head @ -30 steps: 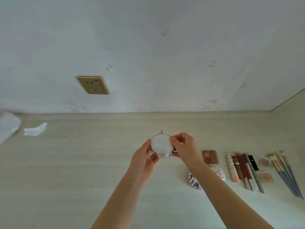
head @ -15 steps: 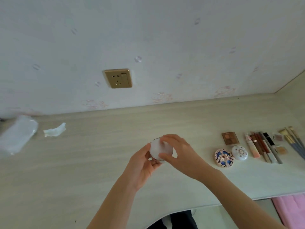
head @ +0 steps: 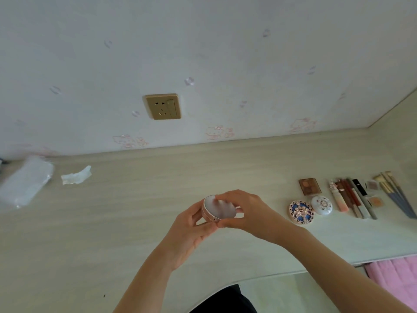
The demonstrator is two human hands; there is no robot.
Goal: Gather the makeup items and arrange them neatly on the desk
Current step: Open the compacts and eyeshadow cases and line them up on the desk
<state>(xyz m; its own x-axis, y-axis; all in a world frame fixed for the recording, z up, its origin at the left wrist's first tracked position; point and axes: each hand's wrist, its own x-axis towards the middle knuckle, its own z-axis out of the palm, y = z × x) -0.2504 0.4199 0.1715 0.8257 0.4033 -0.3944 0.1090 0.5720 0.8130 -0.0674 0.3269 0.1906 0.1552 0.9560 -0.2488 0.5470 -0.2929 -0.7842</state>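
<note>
Both hands are meeting over the middle of the desk, and between them is sitting a round compact with a pale mirrored lid and a rose-gold rim. The left hand is cradling it from the near-left side, fingers curled up against the rim, thumb riding along its edge. The right hand is arching over it from the right, fingertips curling over the far edge of the lid and thumb pinching in at the near rim. So both sets of fingers are closing narrowly around that one compact, which is being held a little above the desk surface.

Taking the compact as the mark: to its right, well apart, a blue patterned compact is lying flat, with a white floral compact just beside it on the far-right side. Beyond those two, a brown eyeshadow palette is resting. Further right, a row of lipsticks and pencils is lying side by side, then a bundle of brushes right at the edge.

Far to the compact's left, a crumpled tissue is sitting near the wall, a clear plastic packet beyond it. Above, on the wall, a gold socket.
</note>
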